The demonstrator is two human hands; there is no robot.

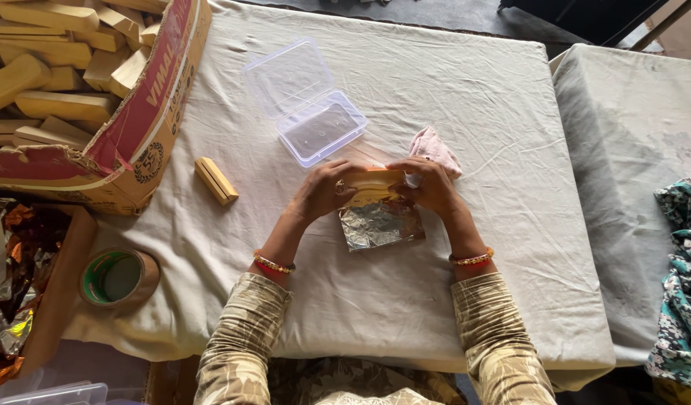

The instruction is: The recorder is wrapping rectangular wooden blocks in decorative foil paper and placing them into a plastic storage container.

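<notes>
Both hands, the left hand (324, 191) and the right hand (429, 185), have their grip closed on a yellowish wooden block (373, 181) held over a sheet of silver foil (379, 223) on the surface (465, 112); the step looks like wrapping, and folding foil up calls for steady fingertips. Just beyond the grip lies an open clear plastic box (309, 105). Left sits a loose block (216, 180), then a red-printed carton (147, 97) of blocks.

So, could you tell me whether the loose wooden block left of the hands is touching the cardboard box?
Apart. The head view shows the wooden block lying alone, with a strip of bare cloth between it and the cardboard box.
</notes>
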